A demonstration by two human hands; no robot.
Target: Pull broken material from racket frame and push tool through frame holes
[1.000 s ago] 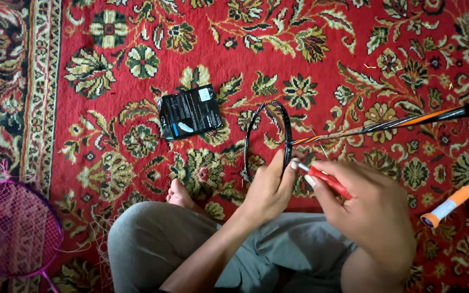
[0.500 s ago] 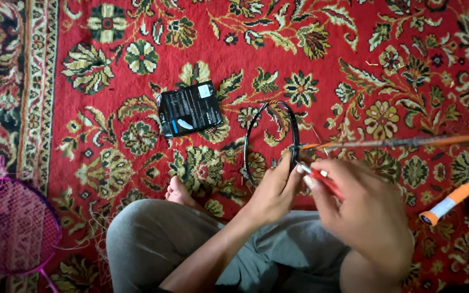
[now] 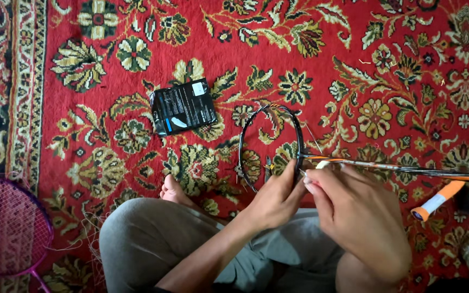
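The left hand (image 3: 278,198) is curled shut around the lower rim of an unstrung black racket frame (image 3: 270,144), which stands over the red patterned carpet (image 3: 354,59) in front of the person's knees. The right hand (image 3: 359,217) is pinched together at the frame's throat, where the thin shaft (image 3: 408,168) runs off to the right; it seems to grip a small pale object, though that is hard to tell. A black packet (image 3: 183,107) lies nearby.

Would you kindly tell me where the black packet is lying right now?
In the head view, the black packet lies flat on the red carpet, upper left of centre, just left of the unstrung racket frame.
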